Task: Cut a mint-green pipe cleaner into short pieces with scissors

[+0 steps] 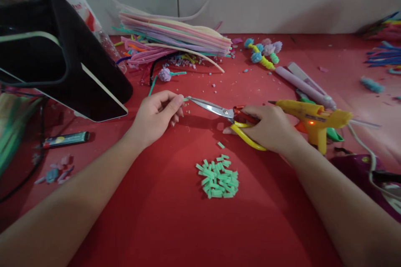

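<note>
Scissors closing in on a last green stub over the red tabletop (163, 217).

The left hand (156, 117) is pinching a short mint-green strip (186, 99) between thumb and curled fingers, its free end poking rightward, long axis running along the table's width. The right hand (269, 127) is gripping the yellow-and-red loops of the steel scissors (216, 109), blades lying almost shut with the tips touching that stub, so the cutting hand is sitting opposite. A heap of soft, matte green offcuts (218, 179) is lying nearer the front edge, between the forearms. A yellow glue gun (310, 119) is resting just beside the right wrist.
</note>
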Available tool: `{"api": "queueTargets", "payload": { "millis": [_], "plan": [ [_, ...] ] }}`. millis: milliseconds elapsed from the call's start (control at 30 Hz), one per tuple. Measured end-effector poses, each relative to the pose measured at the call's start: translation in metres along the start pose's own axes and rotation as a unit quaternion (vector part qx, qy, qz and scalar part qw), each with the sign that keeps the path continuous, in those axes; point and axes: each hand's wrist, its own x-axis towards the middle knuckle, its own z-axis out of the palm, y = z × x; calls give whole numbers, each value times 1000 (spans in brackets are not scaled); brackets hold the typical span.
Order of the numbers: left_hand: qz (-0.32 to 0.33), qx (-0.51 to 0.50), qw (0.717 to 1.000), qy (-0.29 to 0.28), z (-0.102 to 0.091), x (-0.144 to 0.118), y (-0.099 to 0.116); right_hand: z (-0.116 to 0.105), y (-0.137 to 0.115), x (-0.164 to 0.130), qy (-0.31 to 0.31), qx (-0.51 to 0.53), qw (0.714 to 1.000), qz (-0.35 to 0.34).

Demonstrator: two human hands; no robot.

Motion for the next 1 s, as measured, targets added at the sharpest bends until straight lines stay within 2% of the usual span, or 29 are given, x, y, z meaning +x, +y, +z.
{"api": "queueTargets", "payload": {
  "millis": [300, 867, 1000],
  "plan": [
    [-1, 1, 1000, -5, -1, 0, 0, -1, 1, -3, -21, 15, 1000, 1],
    [0, -6, 1000, 0, -1, -1, 0, 1, 2, 0, 6, 5, 1000, -9],
    [-1, -17, 1000, -3, -1, 0, -1, -1, 1, -2, -14, 4, 1000, -20]
  ]
}}
